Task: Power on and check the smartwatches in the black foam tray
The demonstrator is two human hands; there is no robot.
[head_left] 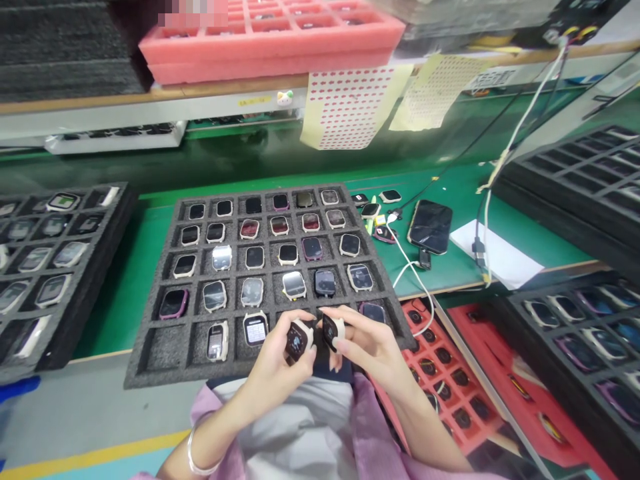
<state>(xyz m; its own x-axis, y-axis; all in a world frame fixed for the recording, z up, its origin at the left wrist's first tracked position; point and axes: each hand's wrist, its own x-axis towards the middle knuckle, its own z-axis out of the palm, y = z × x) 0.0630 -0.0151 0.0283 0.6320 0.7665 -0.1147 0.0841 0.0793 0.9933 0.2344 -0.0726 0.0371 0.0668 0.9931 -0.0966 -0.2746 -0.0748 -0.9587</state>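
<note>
Holds 1 watch in each hand, close together over the tray's near edge. With the left hand (280,360), pinches a cream-framed watch (299,339) between thumb and bent fingers, opened only as wide as the case. With the right hand (373,340), grips a 2nd watch (331,331) the same way, between thumb and fingertips. Keeps the 2 cases just beside each other, tilted, with a narrow gap between; shows pale markings on their glossy black screens.

Has a speckled, rough, dark grey foam tray (159,348) just beyond, cut into squarish compartments in 5 rows and 6 columns, carrying rounded-rectangular watches in cream, black and purple frames. Near the left fingertips, has a watch with a lit white screen (256,329) in the nearest row. Farther right, on a smooth green tabletop (467,200), has a glossy black phone (431,227) and a white sheet of paper (505,260). Farthest out, past the tray, has a soft red foam tray (270,61) on a shelf.
</note>
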